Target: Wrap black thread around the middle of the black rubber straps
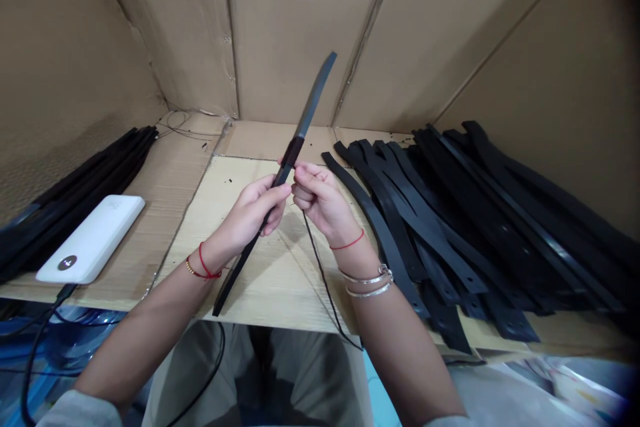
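Note:
My left hand (257, 210) is closed around a long, thin, slightly curved black strip (316, 97), shaped like a sword blade. It slants upward, away from me, over the board. Just above that hand, dark cord is wound around the strip in a tight band (293, 151). My right hand (323, 200) is closed beside the band, its thumb and forefinger pinching the black cord (320, 263). From there the cord's loose length hangs across the board and over the front edge. The fingertips hide where the cord meets the winding.
A heap of flat, curved black strips (425, 213) lies on the right. More dark strips (90, 183) are stacked at the left, beside a white power bank (93, 237) with a cable (65, 292). Cardboard walls (295, 27) enclose the pale wooden board (200, 227).

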### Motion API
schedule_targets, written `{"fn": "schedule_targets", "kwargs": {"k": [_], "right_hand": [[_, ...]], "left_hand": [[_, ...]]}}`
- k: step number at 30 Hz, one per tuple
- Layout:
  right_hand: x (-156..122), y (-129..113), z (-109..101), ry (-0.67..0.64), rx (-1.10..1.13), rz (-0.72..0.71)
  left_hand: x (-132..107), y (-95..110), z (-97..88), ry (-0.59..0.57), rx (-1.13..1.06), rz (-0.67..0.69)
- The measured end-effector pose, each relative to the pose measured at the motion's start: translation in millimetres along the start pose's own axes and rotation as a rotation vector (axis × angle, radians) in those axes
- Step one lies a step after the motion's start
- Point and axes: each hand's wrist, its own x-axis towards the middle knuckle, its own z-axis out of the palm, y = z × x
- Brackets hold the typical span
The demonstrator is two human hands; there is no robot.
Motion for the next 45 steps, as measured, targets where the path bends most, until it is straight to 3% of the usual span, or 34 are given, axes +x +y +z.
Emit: {"fn": "schedule_targets", "kwargs": {"k": [4,7,9,11,14,16,23,30,36,42,45], "right_hand": [[-3.4,-0.9,3.3,0.004,-0.028,-0.009],[-5.3,-1.8,7.0,0.056,-0.082,-0.043],[-5.7,-2.6,8.3,0.114,-0.117,-0.076],[-5.4,-3.4,8.1,0.171,-0.134,-0.110],[-4.5,-3.9,5.9,0.210,-0.121,-0.136],[-3.7,-3.6,4.5,0.189,-0.103,-0.127],[-2.5,-2.8,5.0,0.110,-0.087,-0.114],[-4.8,-3.7,2.5,0.040,-0.073,-0.104],[-8.3,-7.5,2.2,0.000,-0.066,-0.086],[-4.5,-5.4,2.6,0.091,-0.028,-0.070],[-2.9,-3.7,2.9,0.090,-0.043,-0.031]], "left_hand": [[1.6,-5.4,0.9,-0.201,-0.256,-0.022],[3.0,-6.3,-1.6,-0.269,-0.336,-0.074],[3.4,-4.6,-4.2,-0.228,-0.250,-0.136],[3.4,-2.5,-6.1,-0.110,-0.110,-0.170],[2.8,-2.4,-5.3,0.091,0.023,-0.116],[2.4,-4.4,-3.0,0.151,0.027,-0.087],[2.2,-6.8,0.4,0.146,-0.071,-0.043],[0.0,-6.1,0.0,0.047,-0.172,-0.054],[1.5,-8.0,-2.1,-0.098,-0.246,-0.158],[3.1,-5.1,1.7,0.088,0.169,-0.042],[3.6,-5.4,3.4,0.121,0.188,-0.047]]}}
